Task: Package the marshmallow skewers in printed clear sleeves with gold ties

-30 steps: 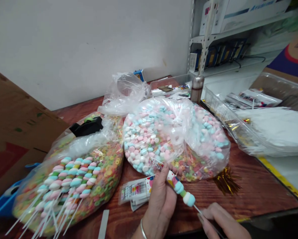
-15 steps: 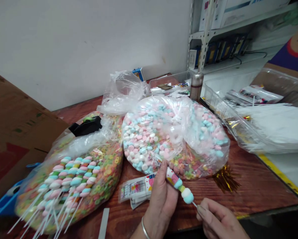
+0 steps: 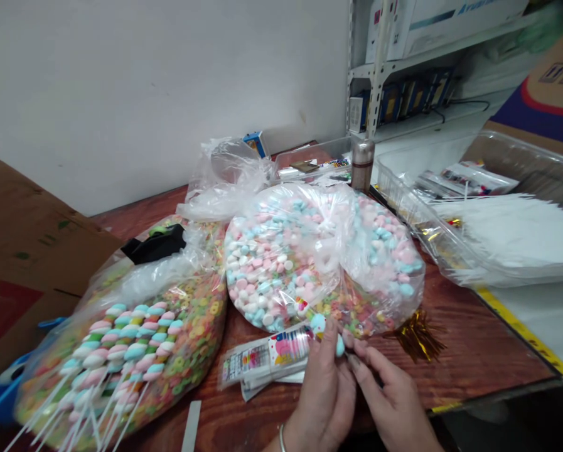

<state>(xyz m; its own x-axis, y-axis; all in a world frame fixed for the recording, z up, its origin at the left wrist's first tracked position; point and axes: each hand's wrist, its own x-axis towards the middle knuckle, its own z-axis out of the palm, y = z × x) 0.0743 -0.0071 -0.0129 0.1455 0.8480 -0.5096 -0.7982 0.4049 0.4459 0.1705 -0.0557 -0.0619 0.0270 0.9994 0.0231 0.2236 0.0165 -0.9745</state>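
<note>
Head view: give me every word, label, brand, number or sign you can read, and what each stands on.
White carton on the top shelf: "Ar...", in blue, the rest cut off and blurred.
Stack of printed packets: small print, too small to read.
Brown carton at upper right: printed signs in dark boxes, too blurred to read.

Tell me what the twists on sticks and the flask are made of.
The twists look like soft marshmallow: matte, puffy, pastel. The thin white sticks could be plastic or paper. The flask looks like brushed steel, from its dull metallic sheen.
</note>
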